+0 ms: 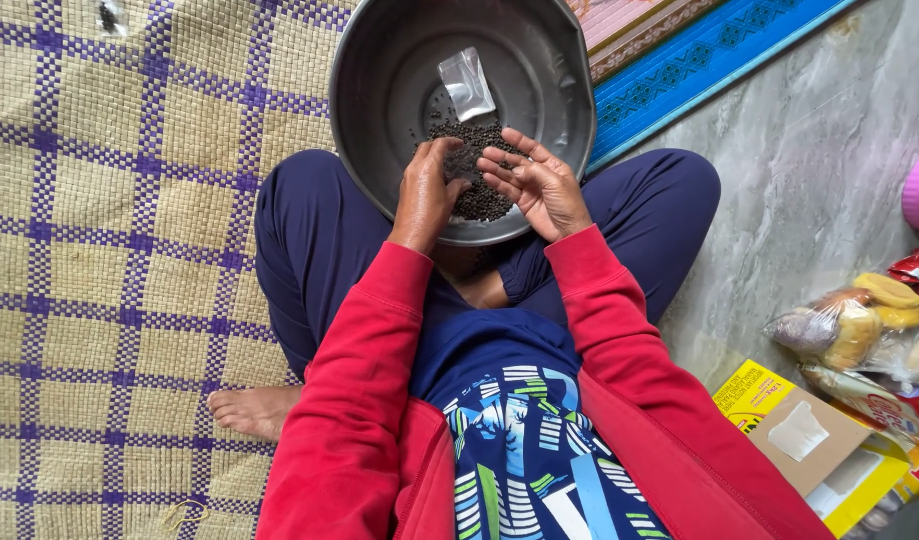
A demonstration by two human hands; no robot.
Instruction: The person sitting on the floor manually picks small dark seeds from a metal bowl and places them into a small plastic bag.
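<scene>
Head view: we sit cross-legged, sorting dark seeds heaped in a grey metal basin on our lap; left hand pinches some, right hand lies open, fingers loosely spread; picking out strays seemingly comes next.

A woven straw mat with purple checks covers the floor on the left; a blue patterned mat lies beyond it. To the right is bare grey floor, where food bags and a yellow cardboard box lie.
</scene>
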